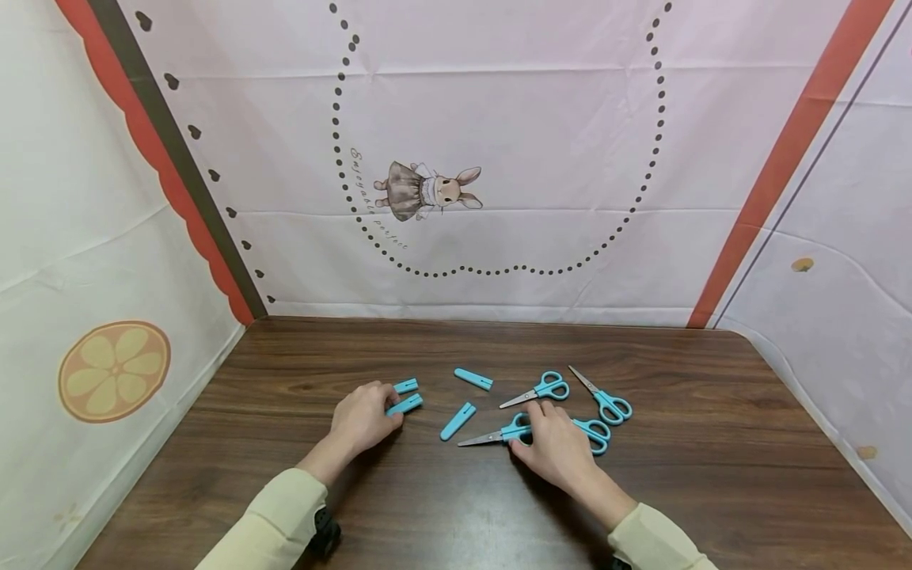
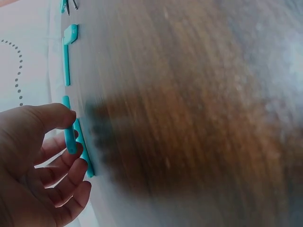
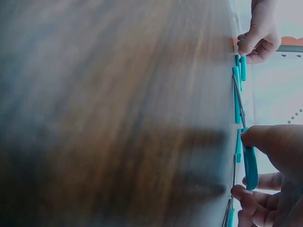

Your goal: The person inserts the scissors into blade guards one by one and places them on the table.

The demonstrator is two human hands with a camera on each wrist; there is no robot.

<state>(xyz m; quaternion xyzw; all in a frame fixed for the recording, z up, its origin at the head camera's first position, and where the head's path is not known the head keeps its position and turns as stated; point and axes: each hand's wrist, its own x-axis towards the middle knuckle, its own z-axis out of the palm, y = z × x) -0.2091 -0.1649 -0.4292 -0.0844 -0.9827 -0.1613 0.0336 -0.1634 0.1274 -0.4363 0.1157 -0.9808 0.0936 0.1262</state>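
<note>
We note L hand point(image 1: 365, 417) pinching a blade cover point(image 1: 404, 404), R hand point(image 1: 554, 445) gripping scissors point(image 1: 530, 431) flat on desk point(image 1: 456, 507), prob. to steady both.

Turquoise scissors point(image 1: 563, 431) with silver blades under the right fingers; matching turquoise blade cover point(image 1: 404, 405) at the left fingertips. Dark brown wood-grain table point(image 1: 456, 507). Pale backdrop point(image 1: 499, 119) with black dotted loop, brown-dressed rabbit print point(image 1: 427, 190), red-orange stripes.
</note>
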